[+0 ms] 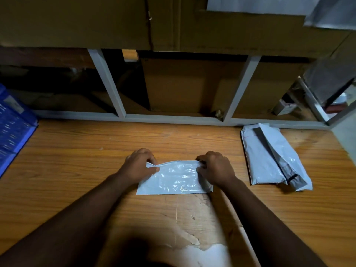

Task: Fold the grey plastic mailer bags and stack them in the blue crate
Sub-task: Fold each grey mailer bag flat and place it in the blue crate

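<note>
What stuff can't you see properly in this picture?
Head view only:
- Blue plastic crate: cut off by the left edge, so its contents are unseen.
- Fingertips of the left hand and right hand: curled behind the grey plastic mailer bag.
- Pile of grey mailer bags on the right: the count is unclear because they overlap.
- Shelf openings: too dark.

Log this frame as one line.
step: folding | left hand: pinches mailer far-left corner | right hand: pinches far-right corner | blue crate: far left
</note>
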